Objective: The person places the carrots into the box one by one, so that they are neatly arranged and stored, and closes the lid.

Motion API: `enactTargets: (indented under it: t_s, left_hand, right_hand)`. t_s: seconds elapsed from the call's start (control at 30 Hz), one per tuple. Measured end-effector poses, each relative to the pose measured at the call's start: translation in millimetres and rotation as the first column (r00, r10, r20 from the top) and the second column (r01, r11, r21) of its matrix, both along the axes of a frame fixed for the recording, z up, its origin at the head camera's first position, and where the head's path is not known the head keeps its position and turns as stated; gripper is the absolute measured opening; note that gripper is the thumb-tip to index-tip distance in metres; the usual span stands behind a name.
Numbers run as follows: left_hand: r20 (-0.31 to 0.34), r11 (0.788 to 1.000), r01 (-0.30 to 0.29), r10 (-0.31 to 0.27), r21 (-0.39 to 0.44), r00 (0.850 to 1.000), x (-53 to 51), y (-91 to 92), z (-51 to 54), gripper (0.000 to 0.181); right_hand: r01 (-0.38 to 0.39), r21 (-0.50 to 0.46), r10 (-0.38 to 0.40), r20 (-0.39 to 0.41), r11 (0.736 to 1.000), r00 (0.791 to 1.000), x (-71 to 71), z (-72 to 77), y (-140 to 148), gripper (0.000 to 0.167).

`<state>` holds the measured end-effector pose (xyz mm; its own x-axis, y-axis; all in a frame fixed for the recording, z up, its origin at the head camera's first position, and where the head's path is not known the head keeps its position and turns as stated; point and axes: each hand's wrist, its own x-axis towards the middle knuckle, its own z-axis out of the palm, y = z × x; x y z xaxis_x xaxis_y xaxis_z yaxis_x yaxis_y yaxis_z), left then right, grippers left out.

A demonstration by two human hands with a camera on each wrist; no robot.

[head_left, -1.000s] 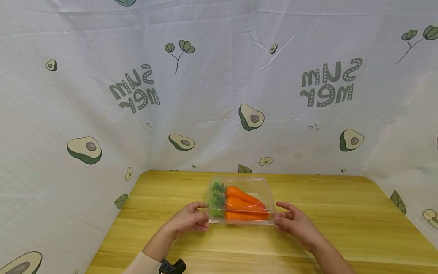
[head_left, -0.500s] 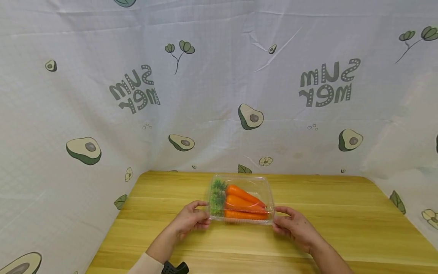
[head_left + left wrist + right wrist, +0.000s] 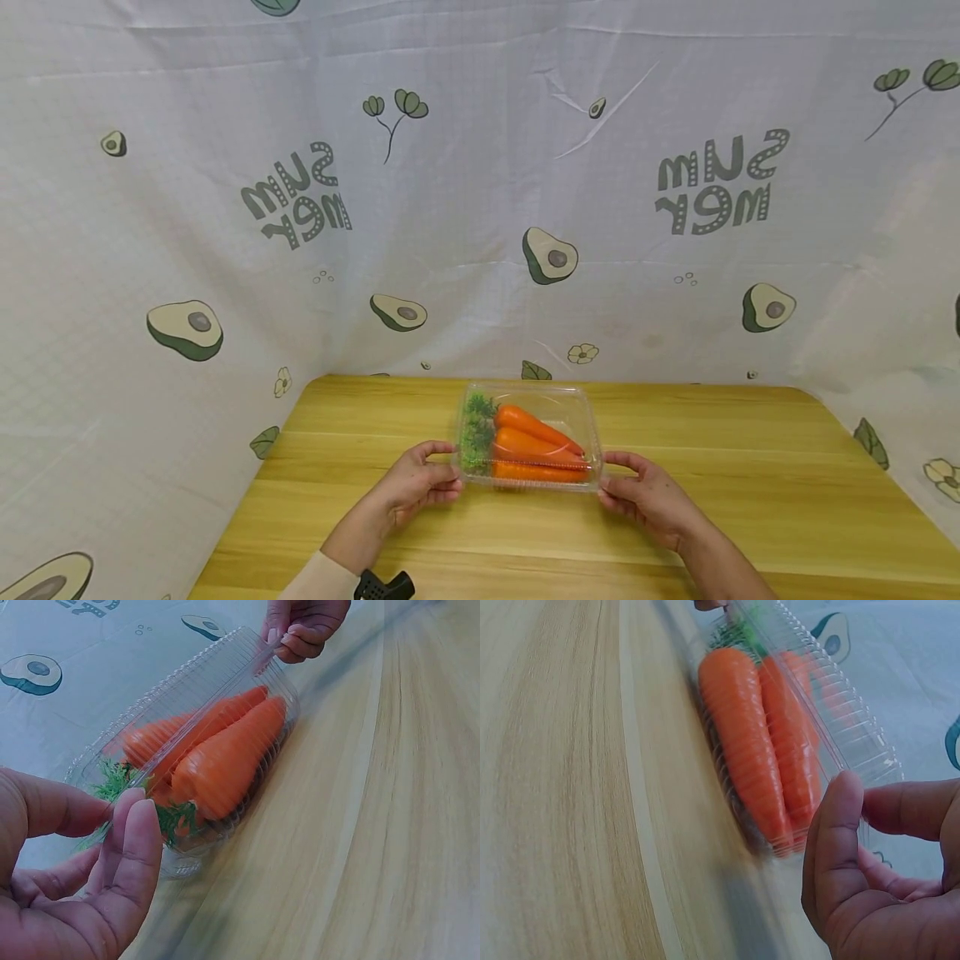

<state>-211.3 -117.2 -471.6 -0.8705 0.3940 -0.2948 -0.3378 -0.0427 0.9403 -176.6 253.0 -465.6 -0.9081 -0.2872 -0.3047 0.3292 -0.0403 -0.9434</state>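
Note:
A clear plastic clamshell box (image 3: 567, 408) is near the middle of the table, its lid down over three orange carrots (image 3: 536, 450) with green leafy tops (image 3: 476, 429) toward the left. At the box's front left corner, my left hand (image 3: 416, 483) pinches the rim between thumb and fingers. My right hand (image 3: 651, 500) pinches the rim at the front right corner. In the left wrist view the left fingertips (image 3: 135, 817) meet the thumb at the rim. The right wrist view has the right fingertips (image 3: 845, 795) on the opposite end. Whether the box touches the table fully, I cannot tell.
The wooden table (image 3: 750, 467) extends to both sides of the box. A pale cloth (image 3: 465, 208) printed with avocados and lettering hangs behind the table and along its sides. A dark band (image 3: 384, 586) is on the left wrist.
Since a second ago, both hands have shifted slightly inward at the corners, the right fingertips now firmly against the rim. The box has moved or tilted slightly. Over the last half second little differs.

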Motion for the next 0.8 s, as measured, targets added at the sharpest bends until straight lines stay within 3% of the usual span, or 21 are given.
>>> enactTargets:
  t_s: [0.4,0.5,0.6,0.7,0.73,0.8]
  left_hand:
    - [0.044,1.000,0.017,-0.016,-0.006,0.999,1.8,-1.3,4.0,0.069]
    - [0.041,0.999,0.013,-0.011,-0.043,0.999,2.7,-3.1,6.6,0.069]
    - [-0.013,0.992,-0.001,0.000,-0.126,1.000,2.2,-6.6,8.3,0.066]
    - [-0.124,0.964,-0.046,0.014,-0.261,0.992,-1.1,-12.3,9.2,0.063]
    - [-0.182,0.943,-0.069,0.009,-0.325,0.983,-3.0,-14.8,9.5,0.062]
    - [-0.308,0.875,-0.143,-0.008,-0.463,0.951,-7.7,-20.0,10.5,0.060]
  right_hand:
    - [0.000,-0.017,0.000,0.025,1.000,1.000,0.7,0.9,4,0.059]
    - [-0.004,0.037,0.003,0.010,0.999,1.000,1.9,4.1,5,0.062]
    - [0.023,0.150,-0.020,-0.022,0.988,1.000,2.4,8.9,9,0.063]
    - [0.077,0.307,-0.055,-0.081,0.948,0.995,0.5,13.7,16,0.060]
    - [0.098,0.366,-0.063,-0.107,0.925,0.992,-0.7,15.4,19,0.058]
    - [0.133,0.479,-0.062,-0.161,0.867,0.985,-2.9,18.5,25,0.055]
